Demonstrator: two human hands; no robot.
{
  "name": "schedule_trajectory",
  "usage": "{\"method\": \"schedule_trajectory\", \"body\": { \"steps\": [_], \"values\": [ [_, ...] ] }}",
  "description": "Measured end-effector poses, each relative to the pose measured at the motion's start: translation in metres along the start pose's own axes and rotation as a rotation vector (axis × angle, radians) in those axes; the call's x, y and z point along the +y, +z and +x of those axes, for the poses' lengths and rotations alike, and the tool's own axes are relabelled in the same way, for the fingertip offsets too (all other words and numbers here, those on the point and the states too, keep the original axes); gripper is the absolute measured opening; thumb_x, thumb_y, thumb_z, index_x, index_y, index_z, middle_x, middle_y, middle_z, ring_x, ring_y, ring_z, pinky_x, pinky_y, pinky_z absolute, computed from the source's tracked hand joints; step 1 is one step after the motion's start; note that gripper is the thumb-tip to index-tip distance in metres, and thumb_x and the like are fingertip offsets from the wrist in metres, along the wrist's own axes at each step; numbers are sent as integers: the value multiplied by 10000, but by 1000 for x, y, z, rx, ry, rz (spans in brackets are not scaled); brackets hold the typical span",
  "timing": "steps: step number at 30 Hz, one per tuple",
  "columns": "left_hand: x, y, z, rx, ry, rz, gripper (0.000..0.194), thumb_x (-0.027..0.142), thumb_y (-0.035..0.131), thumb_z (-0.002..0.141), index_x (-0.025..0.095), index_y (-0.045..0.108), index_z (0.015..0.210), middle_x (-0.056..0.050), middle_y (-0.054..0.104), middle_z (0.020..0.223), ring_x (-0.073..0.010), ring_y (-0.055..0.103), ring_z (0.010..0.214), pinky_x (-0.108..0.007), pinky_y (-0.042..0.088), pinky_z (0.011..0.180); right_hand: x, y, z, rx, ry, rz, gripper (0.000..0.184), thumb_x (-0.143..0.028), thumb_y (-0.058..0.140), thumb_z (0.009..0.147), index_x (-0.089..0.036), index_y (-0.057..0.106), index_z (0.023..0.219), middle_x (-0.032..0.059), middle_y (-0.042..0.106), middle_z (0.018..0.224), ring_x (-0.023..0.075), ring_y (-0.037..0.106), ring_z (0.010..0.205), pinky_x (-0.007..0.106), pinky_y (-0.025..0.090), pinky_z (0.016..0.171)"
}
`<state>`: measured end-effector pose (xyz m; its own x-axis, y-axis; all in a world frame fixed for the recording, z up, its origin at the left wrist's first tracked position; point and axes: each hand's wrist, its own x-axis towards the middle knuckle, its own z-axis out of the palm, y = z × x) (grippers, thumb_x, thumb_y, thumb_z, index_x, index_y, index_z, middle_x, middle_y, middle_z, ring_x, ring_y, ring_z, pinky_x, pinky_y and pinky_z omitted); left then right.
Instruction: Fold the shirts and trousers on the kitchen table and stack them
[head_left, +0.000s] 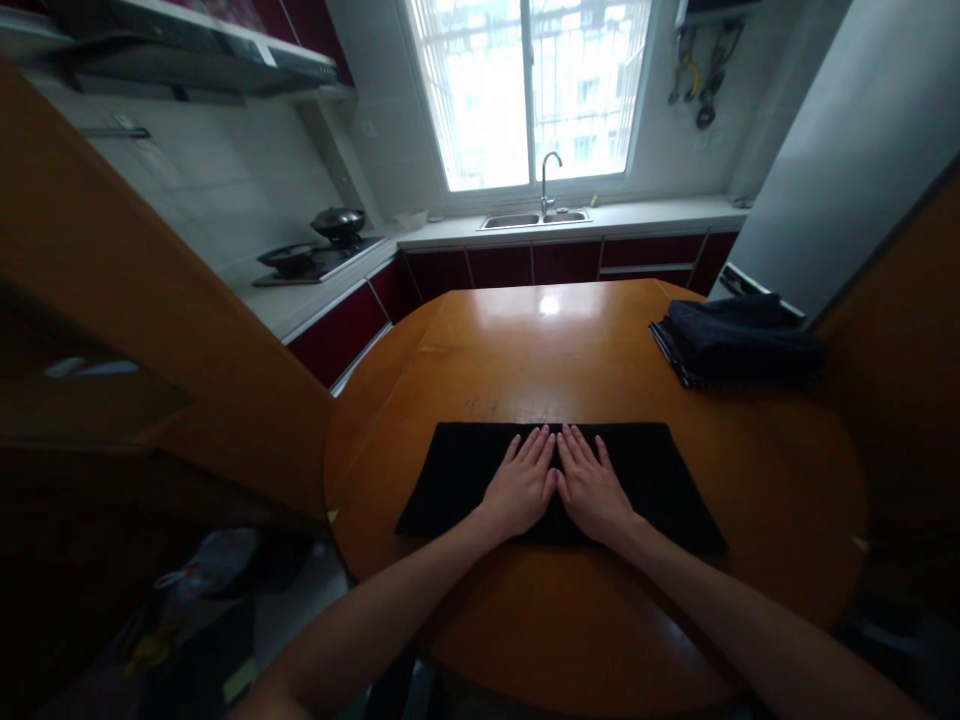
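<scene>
A black cloth (465, 475), laid flat in a wide folded shape, rests on the wooden table (540, 350) in front of me. My left hand (523, 480) lies flat on its middle, fingers stretched forward. Beside it, my right hand (592, 485) is also pressed flat on the cloth, fingers out. The thumbs and index fingers of both hands are close together or touching at the centre. Neither hand grasps anything. Parts of the cloth under the palms are hidden.
A stack of dark folded clothes (739, 340) sits at the table's right side. Beyond the table are a sink (510, 221) with a faucet (546, 185), a stove (322, 262) with pans, and a grey fridge (840, 160). A plastic bag (217, 560) lies at lower left.
</scene>
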<state>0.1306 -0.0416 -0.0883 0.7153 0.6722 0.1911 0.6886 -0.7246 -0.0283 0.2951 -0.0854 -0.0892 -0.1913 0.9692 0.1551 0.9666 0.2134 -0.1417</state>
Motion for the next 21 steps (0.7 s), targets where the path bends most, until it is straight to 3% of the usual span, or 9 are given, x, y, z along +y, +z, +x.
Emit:
{"method": "schedule_trajectory", "body": {
  "steps": [12, 21],
  "values": [
    [3, -1, -2, -7, -13, -37, 584, 353, 244, 1059, 104, 271, 1586, -122, 232, 1662, -223, 140, 1554, -440, 125, 1254, 4, 12, 0, 36, -4, 30, 622, -303, 302, 981, -86, 349, 1562, 139, 226, 1654, 248, 155, 1548, 524, 57, 1240],
    [3, -2, -2, -20, -16, -48, 586, 356, 265, 1054, 98, 282, 1579, -122, 228, 1663, -225, 156, 1551, -436, 142, 1252, 3, 8, 0, 29, -1, 36, 621, -296, 306, 982, -68, 350, 1557, 139, 232, 1653, 250, 154, 1548, 516, 54, 1242]
  ]
}}
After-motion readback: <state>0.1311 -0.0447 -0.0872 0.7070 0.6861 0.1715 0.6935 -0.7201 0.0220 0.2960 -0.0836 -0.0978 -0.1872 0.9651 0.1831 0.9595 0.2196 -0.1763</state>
